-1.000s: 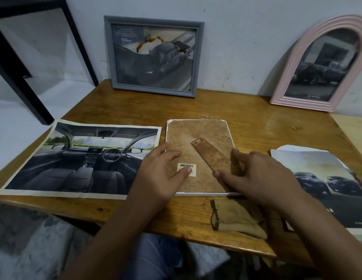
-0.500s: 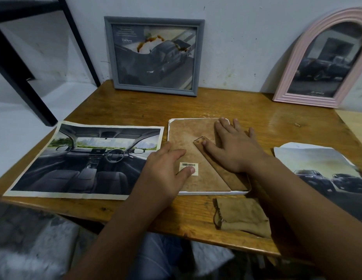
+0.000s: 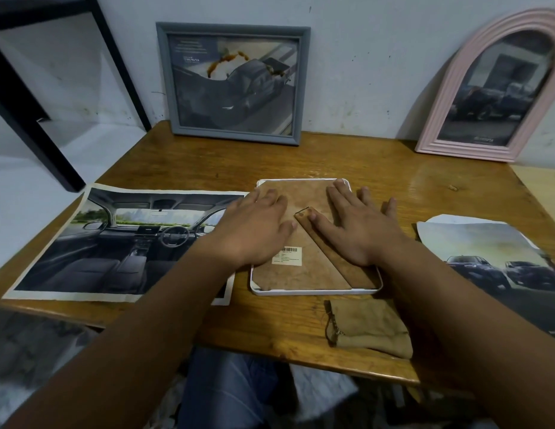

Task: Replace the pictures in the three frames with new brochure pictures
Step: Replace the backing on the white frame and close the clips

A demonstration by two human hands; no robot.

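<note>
A white-rimmed picture frame [image 3: 313, 291] lies face down in the middle of the wooden table, its brown backing board and folded stand facing up. My left hand [image 3: 254, 230] rests flat on the left part of the backing, fingers spread. My right hand [image 3: 356, 230] lies flat on the right part, over the stand, with fingertips near the far right corner. A car-interior brochure picture [image 3: 115, 243] lies to the left. A cut brochure picture of dark cars [image 3: 499, 258] lies to the right. A grey frame [image 3: 233, 82] and a pink arched frame [image 3: 493, 88] lean against the wall.
A small tan cloth pouch [image 3: 369, 328] lies near the table's front edge, just below the white frame. A black metal stand [image 3: 28, 97] rises at the left beside the table. My lap shows below the front edge.
My left hand slid from the barcode label up toward the frame's far left side. My right hand moved from the near edge onto the stand and flattened it against the backing.
</note>
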